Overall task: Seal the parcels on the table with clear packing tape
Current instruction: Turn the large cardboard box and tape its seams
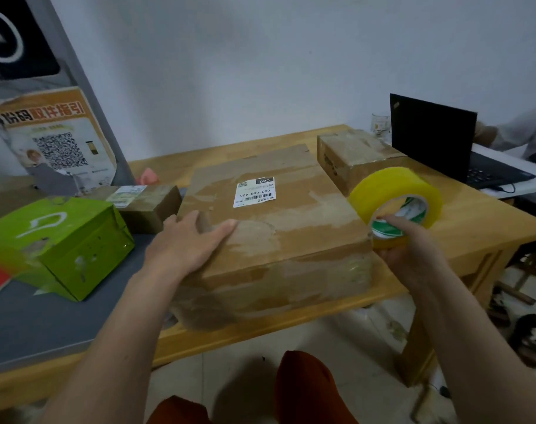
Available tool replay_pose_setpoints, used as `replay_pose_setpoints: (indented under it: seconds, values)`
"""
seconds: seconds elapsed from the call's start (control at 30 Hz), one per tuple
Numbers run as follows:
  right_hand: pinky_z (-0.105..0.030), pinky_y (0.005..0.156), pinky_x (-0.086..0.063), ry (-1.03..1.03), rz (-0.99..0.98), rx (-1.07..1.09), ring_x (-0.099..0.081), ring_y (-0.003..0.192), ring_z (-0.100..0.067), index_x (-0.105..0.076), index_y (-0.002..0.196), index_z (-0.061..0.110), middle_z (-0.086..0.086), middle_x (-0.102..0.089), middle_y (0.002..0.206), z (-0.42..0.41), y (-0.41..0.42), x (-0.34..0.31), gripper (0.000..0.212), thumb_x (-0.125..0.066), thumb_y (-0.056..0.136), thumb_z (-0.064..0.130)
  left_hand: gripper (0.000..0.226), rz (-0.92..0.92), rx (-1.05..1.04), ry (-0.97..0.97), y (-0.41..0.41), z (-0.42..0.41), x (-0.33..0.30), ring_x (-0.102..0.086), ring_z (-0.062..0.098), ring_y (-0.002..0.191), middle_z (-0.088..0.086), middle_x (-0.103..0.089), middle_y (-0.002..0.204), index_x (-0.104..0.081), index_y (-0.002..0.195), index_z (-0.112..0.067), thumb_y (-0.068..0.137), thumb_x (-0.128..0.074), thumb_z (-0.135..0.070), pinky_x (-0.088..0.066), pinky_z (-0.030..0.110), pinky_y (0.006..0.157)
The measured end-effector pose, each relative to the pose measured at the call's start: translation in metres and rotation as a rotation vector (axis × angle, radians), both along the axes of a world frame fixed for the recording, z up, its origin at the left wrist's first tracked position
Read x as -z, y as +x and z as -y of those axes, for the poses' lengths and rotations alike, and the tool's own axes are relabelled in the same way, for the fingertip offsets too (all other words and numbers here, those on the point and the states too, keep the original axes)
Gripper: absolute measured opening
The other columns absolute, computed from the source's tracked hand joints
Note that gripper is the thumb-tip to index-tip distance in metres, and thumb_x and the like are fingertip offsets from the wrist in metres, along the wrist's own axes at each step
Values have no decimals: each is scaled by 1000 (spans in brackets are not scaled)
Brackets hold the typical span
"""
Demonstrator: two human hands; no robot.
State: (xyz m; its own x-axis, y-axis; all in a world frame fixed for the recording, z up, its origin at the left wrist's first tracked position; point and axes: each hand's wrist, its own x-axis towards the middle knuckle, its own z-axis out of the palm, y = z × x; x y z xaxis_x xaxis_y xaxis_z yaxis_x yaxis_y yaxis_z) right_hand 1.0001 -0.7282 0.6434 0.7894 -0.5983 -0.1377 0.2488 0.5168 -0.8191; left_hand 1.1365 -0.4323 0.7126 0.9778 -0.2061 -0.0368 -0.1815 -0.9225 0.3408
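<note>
Honestly, left hand [188, 240] lies flat on the big parcel [279, 228], right-hand fingers [396, 223] grip the tape roll [395, 198]; tape could stick crooked if it slides

I see a large worn cardboard parcel [276, 228] lying flat, near-centre; the yellowish tape roll [395, 206] is raised just right of it.

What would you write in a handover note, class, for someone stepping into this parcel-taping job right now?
Left hand: flat on the big box, steadying its near left corner.
Right hand: gripping the tape roll at the box's near right corner.
Big box sits mid-table; a small box lies behind it, a flat box and a green box to its left.
Done: old tape shows; no fresh strip visible.
Left: tape the big box, then the others.
</note>
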Motion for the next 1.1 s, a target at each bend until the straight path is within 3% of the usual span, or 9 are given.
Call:
replay_pose_setpoints:
  seconds: [0.2, 0.37, 0.47, 0.57, 0.67, 0.77, 0.83, 0.97, 1.1]
  values:
    - [-49, 87, -53, -80, -14, -134, -60, 118, -34, -59, 132, 16, -13, -67, 124, -52, -2, -24, 43, -47, 97, 39, 93, -74, -31, -112, 10, -19, -2, -37, 33, 141, 9, -35, 158, -27, 155, -29, 82, -31, -86, -36, 47, 108]
    - [-42, 91, -53, -270, 182, -133, -65, 112, -23, -57, 131, 18, -5, -70, 120, -64, 10, -105, 34, -49, 100, 31, 79, -87, -66, -535, 0, -27, -6, -50, 28, 125, 9, -49, 147, -43, 148, -14, 91, -42, -70, -40, 42, 106]
    - [-39, 94, -54, -460, 191, -116, -69, 103, -20, -62, 121, 13, -5, -74, 109, -66, 19, -172, 29, -60, 95, 26, 81, -182, -96, -799, -14, -13, 1, -57, 24, 115, 4, -60, 132, -53, 138, -22, 84, -40, -81, -43, 47, 105]
    - [-30, 81, -59, -688, 161, -157, -72, 94, -18, -62, 120, 12, -8, -74, 105, -75, 25, -221, 35, -67, 90, 29, 80, -252, -104, -987, -12, 6, 23, -61, 24, 116, -1, -67, 123, -65, 124, -33, 76, -38, -90, -43, 52, 107]
    - [-20, 62, -57, -847, 90, -200, -71, 77, -13, -60, 120, 10, -11, -74, 103, -90, 36, -234, 40, -70, 87, 31, 43, -245, -82, -1156, -23, 24, 18, -61, 24, 110, 4, -70, 114, -68, 94, -34, 96, -38, -64, -42, 48, 109]
    - [-32, 78, -60, -896, 44, -230, -71, 82, -15, -59, 120, 10, -9, -73, 101, -104, 53, -225, 44, -73, 85, 33, 47, -65, 97, -1288, -39, 27, -18, -58, 11, 114, -17, -65, 109, -62, 112, -44, 88, -31, -69, -44, 31, 101]
    - [-44, 90, -56, -945, 31, -222, -71, 92, -21, -59, 116, 16, -7, -73, 102, -111, 61, -222, 41, -73, 84, 37, 44, 44, 349, -1454, -46, 18, -55, -56, 5, 121, -21, -62, 122, -48, 128, -51, 87, -52, -68, -46, 23, 96]
    - [-46, 92, -54, -1081, -4, -217, -68, 97, -19, -57, 112, 23, -1, -70, 104, -124, 68, -225, 41, -70, 83, 49, 91, 132, 591, -1255, -17, 6, -95, -58, 0, 120, -13, -60, 132, -35, 144, -31, 66, -79, -45, -50, 24, 99]
    - [-49, 88, -54, -1164, -25, -189, -68, 94, -19, -60, 110, 18, -3, -71, 101, -126, 67, -224, 63, -65, 66, 63, 110, 102, 654, -986, 4, -5, -105, -48, -22, 112, -30, -46, 130, -19, 148, -38, 58, -82, -50, -43, 2, 86]
